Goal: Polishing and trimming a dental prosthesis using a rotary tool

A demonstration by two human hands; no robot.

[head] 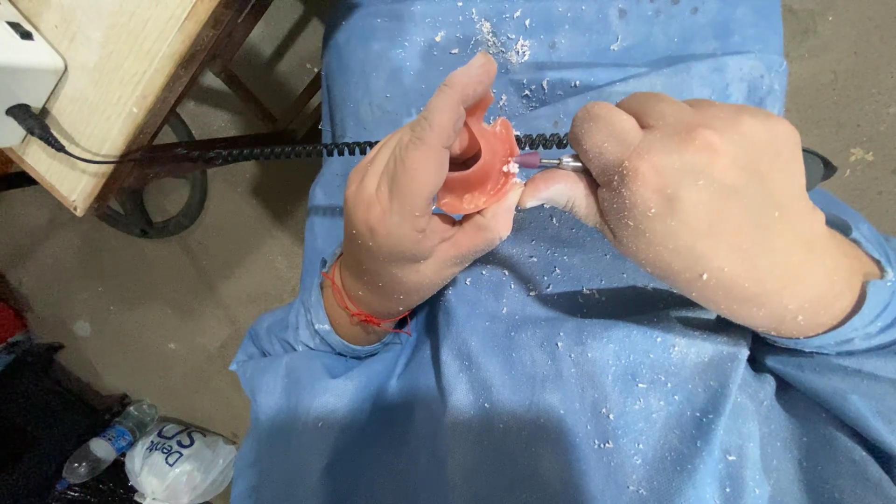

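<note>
A: Pink denture base (478, 173) is observed at centre frame, above the lap, held clear of any surface. Curved, horseshoe-like form; salmon-pink colour; its rim is turned toward the right hand.

B: Left hand (415, 210) state is recorded: closed around the piece, thumb laid along the upper edge, fingers curled beneath the lower edge. A red string bracelet (359, 308) is noted at the wrist.

A: Right hand (709, 201) state: closed into a tight grip on a rotary handpiece (560, 162), of which only the metal nose is seen past the fingers. A small pink grinding bur (528, 161) is seated in the nose; its tip is placed against the edge of the denture base, where white dust is gathered.

B: Cable noted?

A: A black coiled cord (280, 149) is run from the handpiece leftward, behind the left hand, to a white control box (23, 70) set on a wooden table (112, 84) at upper left.

B: Surroundings: a blue gown (560, 373) is spread over the lap and is speckled with white shavings, as is the back of the right hand. On the floor at lower left, a plastic bottle (107, 443) is seen beside a white bag (182, 462).
</note>
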